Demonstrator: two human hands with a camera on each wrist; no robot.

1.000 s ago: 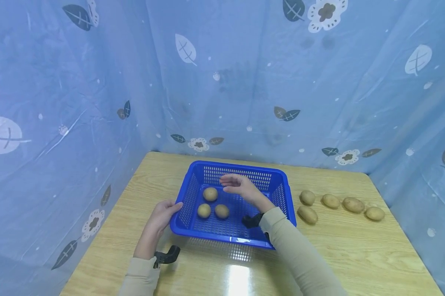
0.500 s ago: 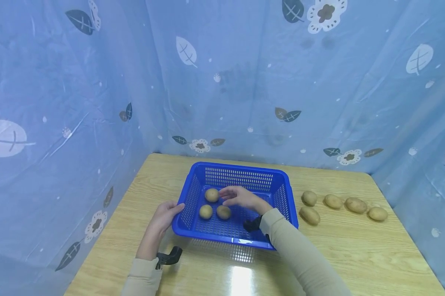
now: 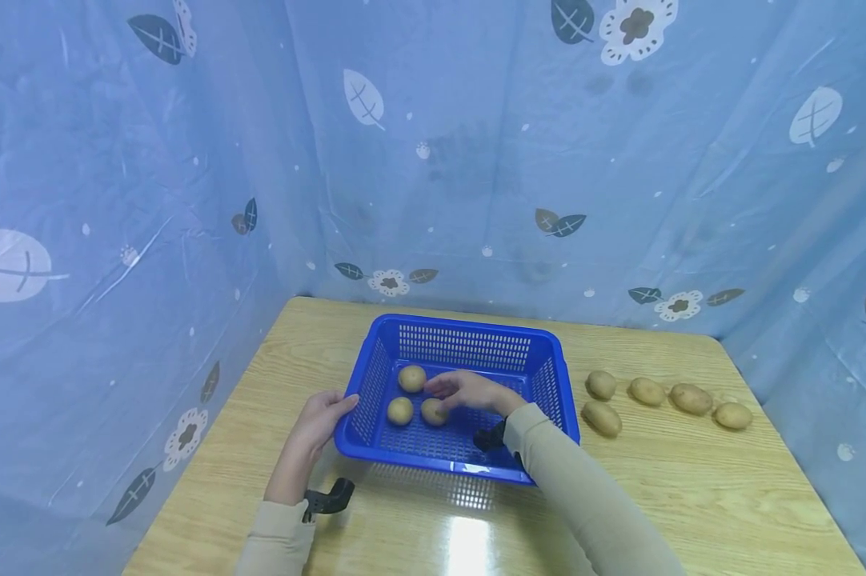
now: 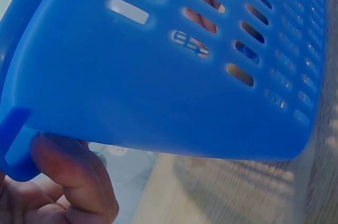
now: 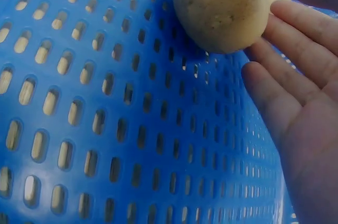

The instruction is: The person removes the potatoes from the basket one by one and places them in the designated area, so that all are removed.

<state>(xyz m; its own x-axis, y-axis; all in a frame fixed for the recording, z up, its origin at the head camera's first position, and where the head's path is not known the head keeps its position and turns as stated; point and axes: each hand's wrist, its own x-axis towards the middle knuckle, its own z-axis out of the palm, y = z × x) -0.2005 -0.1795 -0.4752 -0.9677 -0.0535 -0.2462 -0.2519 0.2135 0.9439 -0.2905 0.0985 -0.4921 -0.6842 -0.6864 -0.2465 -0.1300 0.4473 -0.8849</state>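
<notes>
A blue plastic basket (image 3: 418, 462) with slotted walls stands on the table, holding three potatoes in its left half. At its left rim my left hand (image 3: 314, 420) grips the edge, thumb on top; the left wrist view shows curled fingers (image 4: 74, 166) under the rim. Inside the basket, my right hand (image 3: 471, 390) reaches to the front right potato (image 3: 431, 413), its thumb overlapping it in the head view. In the right wrist view the fingers are nearly straight beside a potato (image 5: 219, 12). The other two are a back potato (image 3: 412, 378) and a front left potato (image 3: 400, 411).
Right of the basket, several more potatoes lie on the wooden table (image 3: 692, 488), among them a long potato (image 3: 602, 418) close to the basket wall. A blue patterned curtain (image 3: 462, 160) hangs behind the table and along both sides.
My right hand has come down inside the basket, from above its middle to beside the front right potato. The left hand keeps its grip on the rim.
</notes>
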